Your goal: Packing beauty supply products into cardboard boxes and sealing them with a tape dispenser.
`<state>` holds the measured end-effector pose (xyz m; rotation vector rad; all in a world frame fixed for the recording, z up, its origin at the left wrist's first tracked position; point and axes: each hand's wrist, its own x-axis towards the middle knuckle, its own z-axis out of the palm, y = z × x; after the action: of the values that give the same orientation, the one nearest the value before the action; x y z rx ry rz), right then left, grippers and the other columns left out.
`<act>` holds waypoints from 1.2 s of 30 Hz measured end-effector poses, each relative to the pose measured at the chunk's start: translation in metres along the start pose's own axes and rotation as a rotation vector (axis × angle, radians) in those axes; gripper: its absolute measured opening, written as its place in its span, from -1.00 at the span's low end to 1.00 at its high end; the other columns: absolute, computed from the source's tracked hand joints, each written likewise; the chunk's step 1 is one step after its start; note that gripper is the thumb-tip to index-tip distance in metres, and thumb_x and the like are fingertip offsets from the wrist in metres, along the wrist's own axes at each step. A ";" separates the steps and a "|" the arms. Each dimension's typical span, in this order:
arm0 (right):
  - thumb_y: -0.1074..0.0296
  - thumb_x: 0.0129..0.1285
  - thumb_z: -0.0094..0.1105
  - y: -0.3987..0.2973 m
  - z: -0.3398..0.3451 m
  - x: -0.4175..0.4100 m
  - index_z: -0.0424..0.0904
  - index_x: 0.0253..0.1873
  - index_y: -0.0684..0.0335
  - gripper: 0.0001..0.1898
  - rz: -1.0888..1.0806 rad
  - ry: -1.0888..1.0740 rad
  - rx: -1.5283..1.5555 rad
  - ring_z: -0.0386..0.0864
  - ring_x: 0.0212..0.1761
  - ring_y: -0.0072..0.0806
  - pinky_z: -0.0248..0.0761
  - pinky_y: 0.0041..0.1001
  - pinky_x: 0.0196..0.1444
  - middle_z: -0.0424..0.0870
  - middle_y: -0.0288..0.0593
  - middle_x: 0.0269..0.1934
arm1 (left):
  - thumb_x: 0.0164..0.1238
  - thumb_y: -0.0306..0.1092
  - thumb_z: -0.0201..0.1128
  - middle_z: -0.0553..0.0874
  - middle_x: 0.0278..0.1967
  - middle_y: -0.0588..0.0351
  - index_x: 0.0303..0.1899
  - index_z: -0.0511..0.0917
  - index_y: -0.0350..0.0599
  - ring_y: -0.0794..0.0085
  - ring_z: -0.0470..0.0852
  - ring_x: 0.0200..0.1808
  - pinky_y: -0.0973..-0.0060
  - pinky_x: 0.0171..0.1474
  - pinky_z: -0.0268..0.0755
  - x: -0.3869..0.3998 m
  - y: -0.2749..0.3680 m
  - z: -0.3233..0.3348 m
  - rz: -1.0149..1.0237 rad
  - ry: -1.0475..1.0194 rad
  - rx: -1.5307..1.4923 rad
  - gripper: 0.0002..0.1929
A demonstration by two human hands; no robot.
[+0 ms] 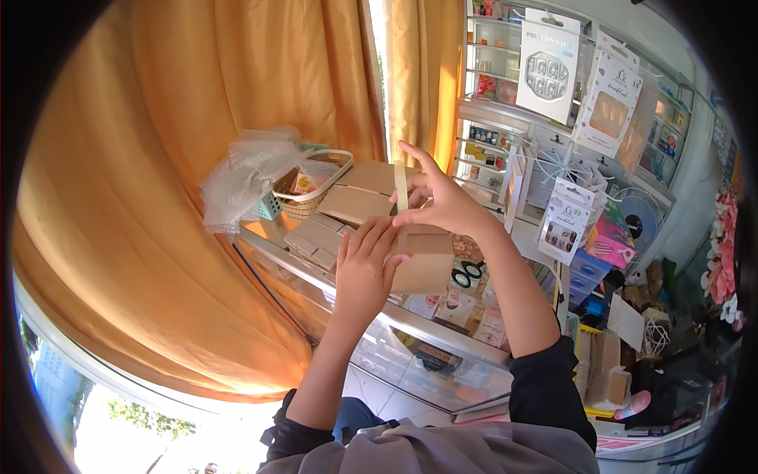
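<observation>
A small brown cardboard box (pixel 423 269) rests on the glass display counter (pixel 438 323). My left hand (pixel 367 260) lies with its fingers spread over the box's upper left edge. Above the box, my right hand (pixel 441 198) grips a roll of clear or yellowish adhesive tape (pixel 401 183), held on edge between thumb and fingers. A strip of tape seems to run from the roll down to the box; my fingers partly hide it. Folded flat cardboard boxes (pixel 355 204) lie behind and left of my left hand. Dark-handled scissors (pixel 468 274) lie just right of the box.
A wicker basket (pixel 305 204) and bubble wrap (pixel 254 172) over a teal basket (pixel 269 206) stand at the counter's left end, by orange curtains (pixel 266 77). Press-on nail packs (pixel 548 68) hang on a rack at right, before a small fan (pixel 636 222) and stocked shelves.
</observation>
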<state>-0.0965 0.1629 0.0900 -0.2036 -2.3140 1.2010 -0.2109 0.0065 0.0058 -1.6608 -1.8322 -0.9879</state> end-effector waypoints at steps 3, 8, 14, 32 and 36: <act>0.45 0.12 0.51 0.002 0.001 0.001 -0.03 0.59 -0.03 0.03 -0.081 0.062 -0.088 0.60 -0.26 -0.59 0.48 -0.49 -0.12 0.71 -0.22 -0.17 | 0.40 -0.09 0.23 0.55 0.29 0.08 0.25 0.54 -0.10 0.15 0.43 0.37 -0.02 0.40 0.20 0.001 -0.001 0.001 0.013 0.007 -0.030 -0.52; 0.47 0.13 0.49 0.005 0.007 0.003 0.13 0.54 0.00 -0.09 -0.050 0.059 -0.171 0.60 -0.34 -0.57 0.46 -0.52 -0.17 0.69 -0.23 -0.33 | 0.40 -0.09 0.24 0.56 0.28 0.07 0.24 0.54 -0.11 0.11 0.44 0.37 0.00 0.39 0.23 0.001 -0.004 0.002 0.027 0.018 -0.060 -0.52; 0.44 0.15 0.48 0.009 0.012 0.003 0.13 0.53 -0.03 -0.11 -0.048 0.112 -0.213 0.64 -0.31 -0.53 0.49 -0.49 -0.19 0.72 -0.16 -0.26 | 0.39 -0.09 0.25 0.57 0.27 0.05 0.25 0.54 -0.10 0.09 0.45 0.35 0.02 0.38 0.25 0.001 -0.003 0.001 0.021 0.027 -0.069 -0.52; 0.39 0.23 0.42 0.003 0.007 0.001 0.12 0.53 -0.01 -0.17 -0.008 0.080 -0.297 0.65 -0.34 -0.48 0.50 -0.45 -0.18 0.77 -0.13 -0.25 | 0.32 -0.24 0.32 0.61 0.22 0.02 0.21 0.58 -0.12 0.08 0.48 0.32 0.17 0.33 0.35 0.002 -0.001 -0.003 0.021 0.051 -0.101 -0.55; 0.40 0.22 0.42 0.004 0.007 0.001 0.12 0.52 -0.01 -0.17 0.001 0.091 -0.311 0.65 -0.35 -0.48 0.50 -0.45 -0.19 0.77 -0.13 -0.26 | 0.32 -0.24 0.31 0.61 0.22 0.02 0.22 0.58 -0.13 0.08 0.49 0.32 0.17 0.33 0.36 0.002 0.001 -0.003 0.023 0.054 -0.101 -0.55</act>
<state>-0.1019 0.1606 0.0837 -0.3610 -2.4088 0.8086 -0.2108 0.0058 0.0092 -1.6936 -1.7505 -1.1213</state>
